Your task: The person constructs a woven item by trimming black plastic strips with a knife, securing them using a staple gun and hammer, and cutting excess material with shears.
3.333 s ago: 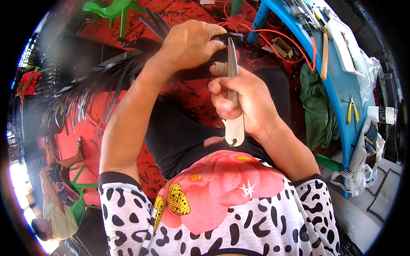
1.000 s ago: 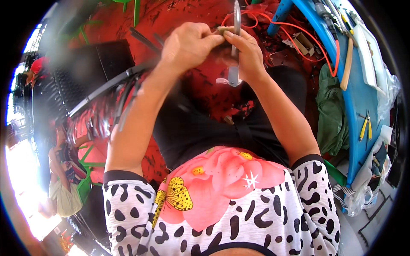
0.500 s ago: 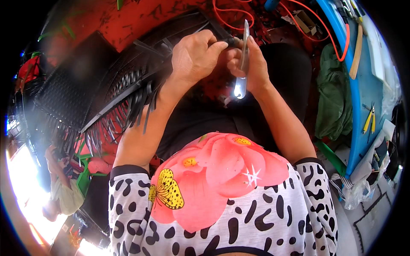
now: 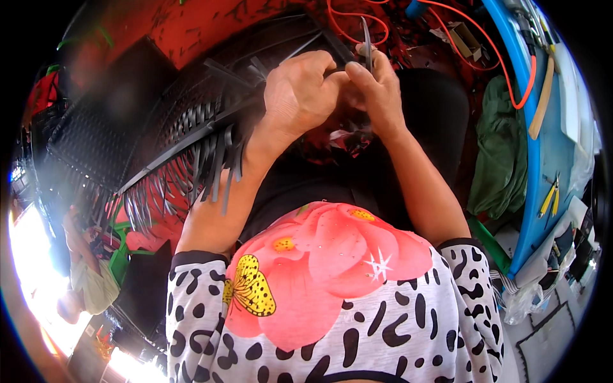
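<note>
A black woven panel [image 4: 89, 150] of flat plastic strips lies to my left, with a fringe of loose strips [image 4: 220, 156] hanging over my left forearm. My left hand [image 4: 300, 92] is closed at the panel's right end; what its fingers pinch is hidden behind the hand. Close beside it, my right hand [image 4: 380, 89] is closed round a slim, pointed metal blade [image 4: 366, 38]. The blade's tip points away from me, and its lower part is covered by my fingers. My two hands meet or nearly meet at the thumbs.
A blue table [image 4: 533, 179] on the right holds a wooden-handled tool [image 4: 541, 99] and yellow-handled pliers [image 4: 550, 195]. Beside it lies a dark green cloth or bag [image 4: 498, 153]. An orange cord [image 4: 460, 54] loops near a small open carton [image 4: 465, 41]. Another person [image 4: 92, 274] is at far left.
My right hand has turned and closed in toward the left, so the blade's lower end is now hidden in it. My left hand has shifted slightly right.
</note>
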`<act>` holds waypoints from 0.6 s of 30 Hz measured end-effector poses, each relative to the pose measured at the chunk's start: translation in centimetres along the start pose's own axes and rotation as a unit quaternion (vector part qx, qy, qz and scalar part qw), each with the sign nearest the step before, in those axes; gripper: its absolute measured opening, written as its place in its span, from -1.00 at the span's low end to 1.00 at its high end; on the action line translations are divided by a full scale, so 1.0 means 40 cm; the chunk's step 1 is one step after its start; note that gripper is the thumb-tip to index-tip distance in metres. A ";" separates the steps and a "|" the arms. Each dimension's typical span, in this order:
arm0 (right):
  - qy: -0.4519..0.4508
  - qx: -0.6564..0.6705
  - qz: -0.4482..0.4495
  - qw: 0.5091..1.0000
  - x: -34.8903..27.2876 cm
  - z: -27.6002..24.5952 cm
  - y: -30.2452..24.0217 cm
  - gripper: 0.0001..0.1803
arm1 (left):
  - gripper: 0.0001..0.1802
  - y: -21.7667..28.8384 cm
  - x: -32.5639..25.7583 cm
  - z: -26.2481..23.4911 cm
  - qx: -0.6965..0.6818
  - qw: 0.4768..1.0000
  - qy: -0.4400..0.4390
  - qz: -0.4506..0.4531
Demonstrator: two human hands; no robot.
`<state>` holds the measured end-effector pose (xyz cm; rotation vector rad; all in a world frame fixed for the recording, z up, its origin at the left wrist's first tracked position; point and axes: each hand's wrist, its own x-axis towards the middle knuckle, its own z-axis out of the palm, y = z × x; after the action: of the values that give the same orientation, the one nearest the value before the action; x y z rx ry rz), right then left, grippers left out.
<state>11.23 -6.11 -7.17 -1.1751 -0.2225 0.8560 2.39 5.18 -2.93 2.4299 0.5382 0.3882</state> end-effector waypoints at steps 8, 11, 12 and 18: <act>-0.031 -0.430 -0.169 0.886 0.034 -0.022 -0.069 -0.62 | -0.83 -0.001 0.002 0.003 0.006 0.999 0.015 0.029; -0.103 -0.447 -0.033 0.888 0.070 -0.054 -0.121 -0.70 | -0.84 -0.003 0.002 0.009 -0.003 0.999 0.032 0.041; -0.115 -0.425 -0.035 0.897 0.068 -0.050 -0.145 -0.75 | -0.84 0.000 0.001 0.005 -0.005 0.999 0.035 0.039; -0.211 -0.526 -0.025 0.824 0.103 0.003 -0.218 -0.68 | -0.84 0.008 -0.004 0.002 0.019 0.999 0.031 0.010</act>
<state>18.04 -4.23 -0.62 -1.9645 -1.2079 0.9553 2.36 4.82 -2.83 2.4677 0.5518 0.4675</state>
